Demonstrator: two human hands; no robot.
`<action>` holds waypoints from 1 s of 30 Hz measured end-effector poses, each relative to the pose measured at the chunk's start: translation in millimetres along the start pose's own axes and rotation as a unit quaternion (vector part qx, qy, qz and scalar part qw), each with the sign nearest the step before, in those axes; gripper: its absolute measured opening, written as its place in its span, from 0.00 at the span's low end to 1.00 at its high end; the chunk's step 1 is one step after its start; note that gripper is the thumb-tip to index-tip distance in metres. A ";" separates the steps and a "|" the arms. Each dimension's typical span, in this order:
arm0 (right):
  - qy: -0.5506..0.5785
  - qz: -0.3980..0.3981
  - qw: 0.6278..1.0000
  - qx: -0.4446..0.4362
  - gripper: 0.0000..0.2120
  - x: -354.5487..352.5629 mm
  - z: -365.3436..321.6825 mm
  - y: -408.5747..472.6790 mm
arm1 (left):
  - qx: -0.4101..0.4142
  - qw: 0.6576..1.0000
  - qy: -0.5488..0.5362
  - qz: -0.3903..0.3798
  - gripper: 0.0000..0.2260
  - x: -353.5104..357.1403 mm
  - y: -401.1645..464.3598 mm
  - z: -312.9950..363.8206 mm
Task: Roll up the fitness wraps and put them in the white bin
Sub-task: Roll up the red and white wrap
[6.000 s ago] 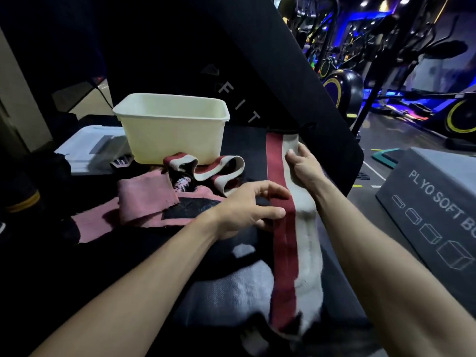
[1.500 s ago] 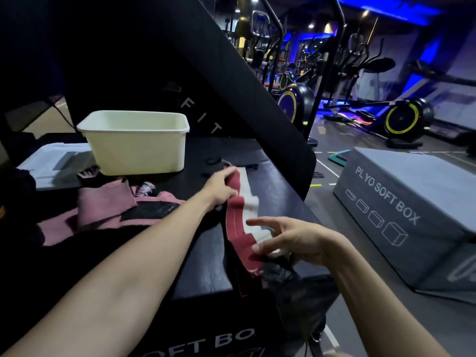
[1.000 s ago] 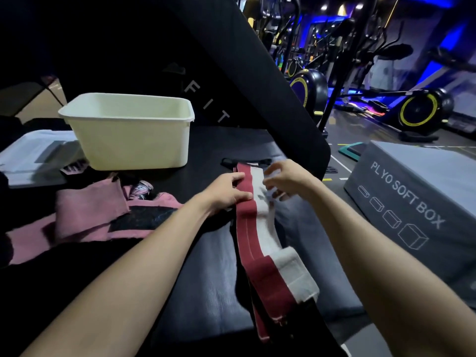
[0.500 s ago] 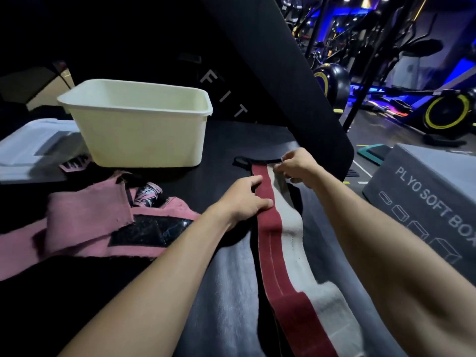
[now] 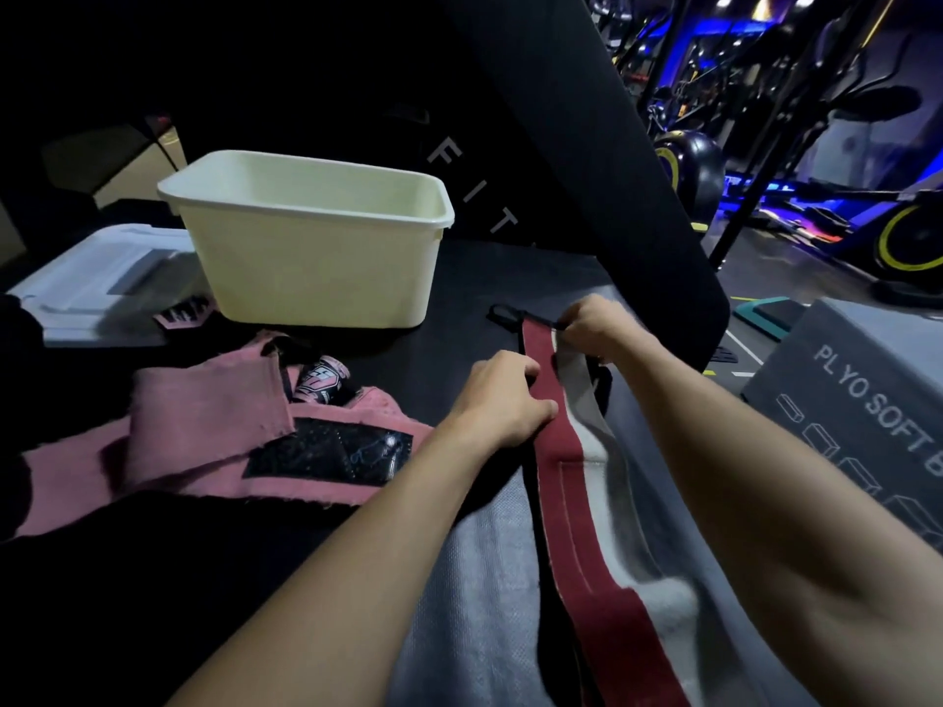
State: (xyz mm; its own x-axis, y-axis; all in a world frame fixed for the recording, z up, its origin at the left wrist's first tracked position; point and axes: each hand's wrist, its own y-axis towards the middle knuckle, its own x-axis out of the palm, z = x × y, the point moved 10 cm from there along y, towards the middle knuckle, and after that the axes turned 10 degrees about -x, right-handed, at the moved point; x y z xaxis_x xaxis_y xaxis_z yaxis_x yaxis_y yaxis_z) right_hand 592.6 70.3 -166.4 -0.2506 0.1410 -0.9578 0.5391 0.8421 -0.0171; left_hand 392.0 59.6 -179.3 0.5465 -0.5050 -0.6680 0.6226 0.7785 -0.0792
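Pinching the far end of the long red-and-white fabric wrap (image 5: 566, 451), the right hand (image 5: 594, 326) grips it. The left hand (image 5: 502, 398) curls over its red edge. Bare black table (image 5: 459, 359) separates it from the white plastic bin (image 5: 316, 247).

Grey padded box (image 5: 862, 400), right: white lettering "PLYO SOFT B", cut off. Black slanted padded panel (image 5: 536, 145), far: white letters "FIT".

Dark padded platform (image 5: 459, 278), white bin (image 5: 316, 262), wraps (image 5: 204, 441), perhaps lid (image 5: 102, 278)
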 end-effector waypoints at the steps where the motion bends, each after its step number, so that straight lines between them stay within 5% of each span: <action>1: -0.032 0.007 0.999 -0.006 0.16 -2.9 -2.7 -0.8 | 0.006 0.999 0.032 0.008 0.12 2.2 0.4 1.2; 7: -0.081 0.105 0.991 -0.028 0.16 -22.0 -15.6 -5.5 | 0.082 0.995 0.055 0.007 0.21 3.6 -7.6 8.2; 12: 0.052 0.185 0.981 0.017 0.10 -25.1 -8.7 -6.6 | 0.181 0.978 0.081 -0.061 0.17 12.2 -22.3 20.5; 23: 0.147 -0.115 0.981 -0.044 0.26 -17.5 -23.8 -80.2 | 0.148 0.963 0.190 -0.118 0.18 27.1 -30.4 14.7; 27: 0.162 -0.083 0.981 -0.067 0.26 -25.5 -13.0 -159.2 | 0.129 0.965 0.206 -0.095 0.21 23.9 -41.9 11.7; 30: 0.219 0.016 0.975 -0.033 0.23 -37.4 6.8 -221.6 | 0.148 0.980 0.133 -0.024 0.20 10.1 -62.6 15.2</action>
State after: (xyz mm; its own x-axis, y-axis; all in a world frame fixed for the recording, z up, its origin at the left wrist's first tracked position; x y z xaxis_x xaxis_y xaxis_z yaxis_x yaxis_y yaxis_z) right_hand 487.9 -125.1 -128.7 -0.5622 0.3643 -0.7424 0.5024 0.8635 0.0432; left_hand 367.1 0.1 -169.9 0.3706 -0.3930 -0.8415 0.8008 0.5942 0.0752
